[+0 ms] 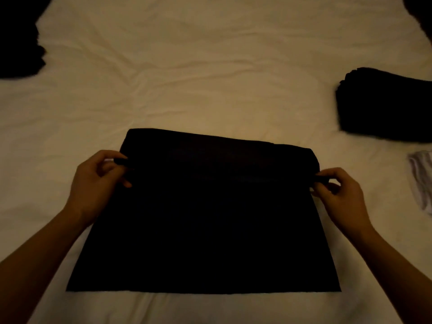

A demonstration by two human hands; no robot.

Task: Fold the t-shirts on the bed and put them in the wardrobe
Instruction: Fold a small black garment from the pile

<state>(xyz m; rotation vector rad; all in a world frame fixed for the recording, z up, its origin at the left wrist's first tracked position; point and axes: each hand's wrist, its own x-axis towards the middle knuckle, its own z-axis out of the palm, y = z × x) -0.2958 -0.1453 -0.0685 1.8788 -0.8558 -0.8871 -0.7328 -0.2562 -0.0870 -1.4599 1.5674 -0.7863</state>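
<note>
A black t-shirt (205, 218) lies flat on the white bed sheet (187, 78) in front of me, its far part doubled back toward me. My left hand (95, 183) pinches the shirt's left edge at the folded layer. My right hand (341, 195) pinches the right edge at the same height. Both pinched corners are lifted slightly off the sheet. The lower hem lies straight near the bed's front.
A stack of folded black garments (385, 104) sits at the right. A white cloth (423, 181) lies just below it at the right edge. More dark clothing (18, 38) is piled at the far left, and a dark shape (420, 10) fills the top right corner.
</note>
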